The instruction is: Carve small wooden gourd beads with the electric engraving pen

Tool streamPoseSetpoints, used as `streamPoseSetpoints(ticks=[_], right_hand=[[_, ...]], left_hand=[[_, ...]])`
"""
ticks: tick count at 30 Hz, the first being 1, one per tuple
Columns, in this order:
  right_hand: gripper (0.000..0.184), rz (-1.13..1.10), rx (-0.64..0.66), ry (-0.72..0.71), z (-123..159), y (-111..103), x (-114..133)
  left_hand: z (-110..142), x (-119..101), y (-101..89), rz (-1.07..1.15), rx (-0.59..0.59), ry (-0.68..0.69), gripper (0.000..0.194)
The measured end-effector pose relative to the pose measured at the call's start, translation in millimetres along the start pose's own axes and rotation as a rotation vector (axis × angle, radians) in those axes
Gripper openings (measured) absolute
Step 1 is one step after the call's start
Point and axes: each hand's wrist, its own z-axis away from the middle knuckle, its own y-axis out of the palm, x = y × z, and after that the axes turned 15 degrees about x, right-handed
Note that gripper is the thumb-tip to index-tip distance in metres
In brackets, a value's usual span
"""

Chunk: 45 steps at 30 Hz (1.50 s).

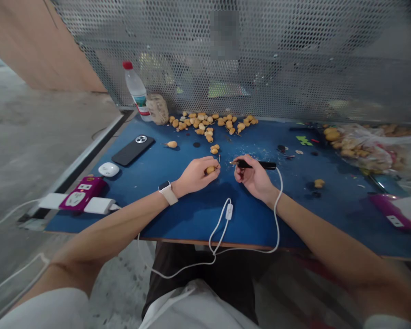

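Note:
My left hand, with a watch on its wrist, is closed round a small tan gourd, part of which shows between the fingers. Facing it across a short gap, my right hand grips a black corded pen tool with a brass-coloured tip. That tip points left toward the gourd and is apart from it. From the tool's back end a white cable runs down past my wrist to an inline switch. Two small gourds lie just beyond my left hand, and pale crumbs are scattered beyond my right.
Along the perforated metal panel lie many small gourds, beside a bottle and a jar. A phone, white case and purple power strip sit left. A plastic bag of gourds stands right.

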Motion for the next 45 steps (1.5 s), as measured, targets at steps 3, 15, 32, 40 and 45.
streamPoseSetpoints(ticks=[3,15,32,40,45], right_hand=[[0.041,0.023,-0.020,-0.001,-0.3,0.1,-0.8],[0.047,0.158,-0.025,-0.060,1.9,5.9,-6.3],[0.041,0.180,-0.058,-0.058,3.3,1.5,0.5],[0.042,0.169,-0.040,-0.046,1.2,-1.9,-0.8],[0.044,0.160,-0.056,-0.052,0.1,-2.3,-1.9]], left_hand=[[-1.0,6.4,0.6,-0.051,0.038,-0.032,0.020],[-2.9,16.1,1.7,-0.421,0.152,-0.272,0.041],[3.5,-15.8,-2.7,-0.206,0.301,0.206,0.038],[13.0,-53.0,7.3,-0.268,0.643,0.542,0.036],[11.2,-43.1,6.0,-0.233,0.590,0.631,0.031]])
